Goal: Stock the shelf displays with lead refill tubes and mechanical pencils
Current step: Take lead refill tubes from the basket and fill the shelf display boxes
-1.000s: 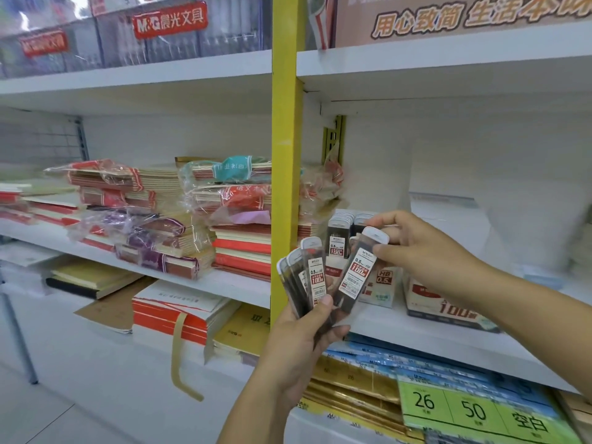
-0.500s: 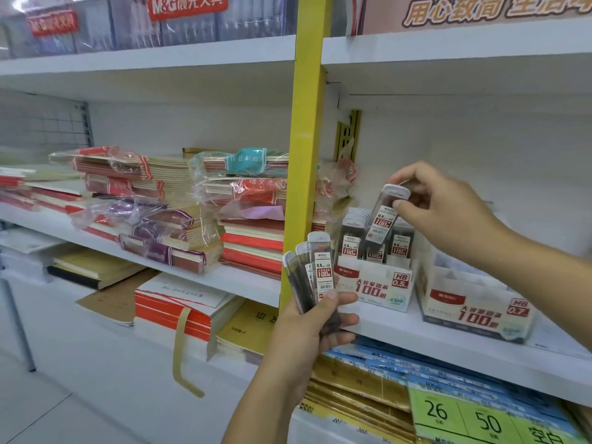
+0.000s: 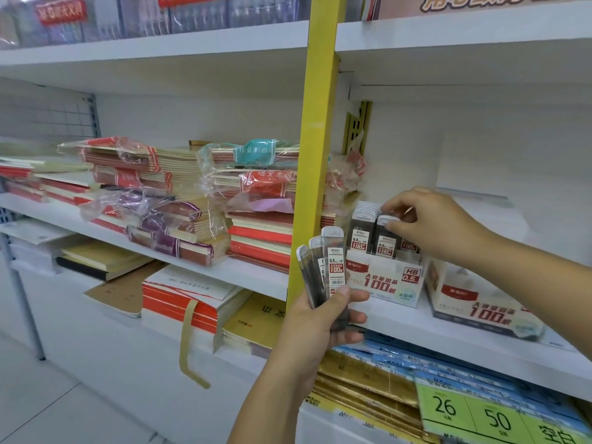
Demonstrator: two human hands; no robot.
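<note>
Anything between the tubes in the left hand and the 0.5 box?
Only the right hand, which hangs over the 0.5 box and pinches the cap of a boxed tube. The gap from the left hand and its tubes to the box is otherwise open; the yellow post stands behind them.

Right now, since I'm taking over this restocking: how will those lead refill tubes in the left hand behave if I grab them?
Probably stiff and light: the left hand holds several lead refill tubes fanned by their lower ends. Their smooth plastic likely slides, as the fan suggests. Tall and narrow, they'd likely tip without the display box.
</note>
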